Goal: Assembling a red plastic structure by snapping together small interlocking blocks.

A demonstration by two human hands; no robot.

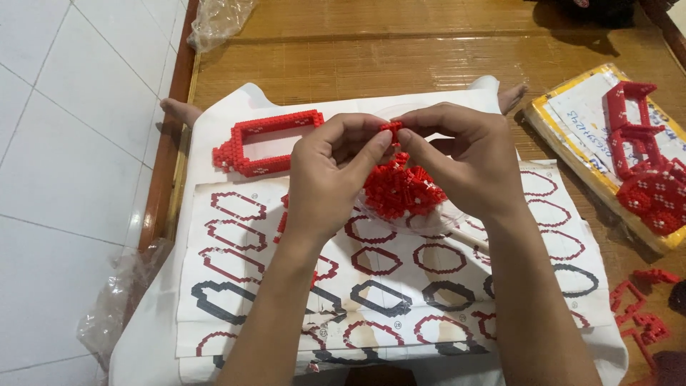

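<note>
Your left hand (325, 179) and right hand (464, 161) meet above the paper sheet printed with red and black outline shapes (236, 286), fingers of both pinched on one small red plastic brick piece (391, 129). Just under it lies a pile of red plastic bricks (400, 191). Farther left rests a red rectangular brick frame (268, 141).

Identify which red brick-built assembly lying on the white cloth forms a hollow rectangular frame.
The red rectangular brick frame left of the left hand has an open centre; the red brick pile under the hands is a loose heap.
</note>
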